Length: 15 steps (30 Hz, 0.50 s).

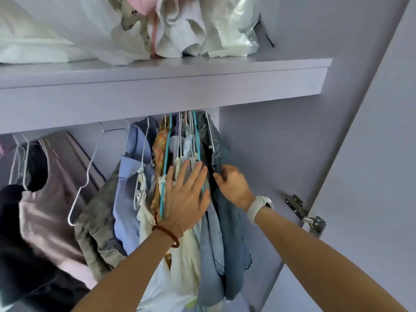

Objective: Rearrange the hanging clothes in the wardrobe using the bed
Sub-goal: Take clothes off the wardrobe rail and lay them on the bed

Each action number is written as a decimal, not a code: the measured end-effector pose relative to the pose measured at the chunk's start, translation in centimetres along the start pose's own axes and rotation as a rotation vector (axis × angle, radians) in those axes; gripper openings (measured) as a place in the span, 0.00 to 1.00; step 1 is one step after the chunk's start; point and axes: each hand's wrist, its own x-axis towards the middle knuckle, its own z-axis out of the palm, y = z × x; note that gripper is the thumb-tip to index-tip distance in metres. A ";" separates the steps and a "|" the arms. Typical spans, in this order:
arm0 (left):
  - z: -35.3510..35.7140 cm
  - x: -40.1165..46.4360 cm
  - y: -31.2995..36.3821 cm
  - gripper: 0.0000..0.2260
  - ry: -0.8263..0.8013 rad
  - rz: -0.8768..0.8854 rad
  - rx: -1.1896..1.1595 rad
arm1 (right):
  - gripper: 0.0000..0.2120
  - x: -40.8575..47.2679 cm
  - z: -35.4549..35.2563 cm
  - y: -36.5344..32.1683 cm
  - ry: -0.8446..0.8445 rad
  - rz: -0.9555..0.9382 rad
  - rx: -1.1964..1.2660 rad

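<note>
Left hand: left hand (183,194) at lower centre of the frame, fingers straight and spread, palm pressed flat on the packed bundle of garments; it holds nothing, only pushes them toward the left of the frame
Right hand: right hand (233,184) just right of centre, fingers curled in on the edge of the dark denim garment (227,221); it appears to pinch the cloth near the top, though the fingertips are partly hidden in the fold; a white wristwatch (258,208) sits on that wrist
Clothes: hanging clothes fill the centre of the frame under the shelf; dark denim at the right end, then pale denim (210,255), cream pieces, a plaid shirt (158,145), a light blue shirt (130,176); a pink top (45,210) and dark pieces hang at lower left
Hangers: teal hangers (197,131) and thin white wire ones; one empty white hanger (90,167) hangs tilted left of centre
Handling: denim looks fairly heavy and stiff, unlikely to slip from a pinch; the cream and blue pieces look light and limp and could slide off a tilted hanger; better hold is judged to be the hanger neck or hook under the rail, not the cloth
Surroundings: lilac shelf (157,86) across the upper frame, bearing white bedding and a plastic bag; door hinge (306,212) at right; the bed is not in view
</note>
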 end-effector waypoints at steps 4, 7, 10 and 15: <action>0.3 -0.4 -0.8 0.23 -0.005 -0.006 0.000 | 0.12 0.9 0.3 0.1 0.085 0.025 -0.189; 0.3 -0.5 -1.1 0.23 -0.009 -0.012 -0.007 | 0.15 1.6 -0.5 -0.5 0.094 0.105 -0.318; 0.2 -0.6 -0.9 0.23 -0.017 -0.024 -0.032 | 0.15 2.3 -2.3 -1.6 0.172 0.160 -0.218; -0.4 -0.4 -0.8 0.24 -0.083 -0.037 -0.059 | 0.15 1.8 -5.9 -2.2 0.387 0.168 -0.045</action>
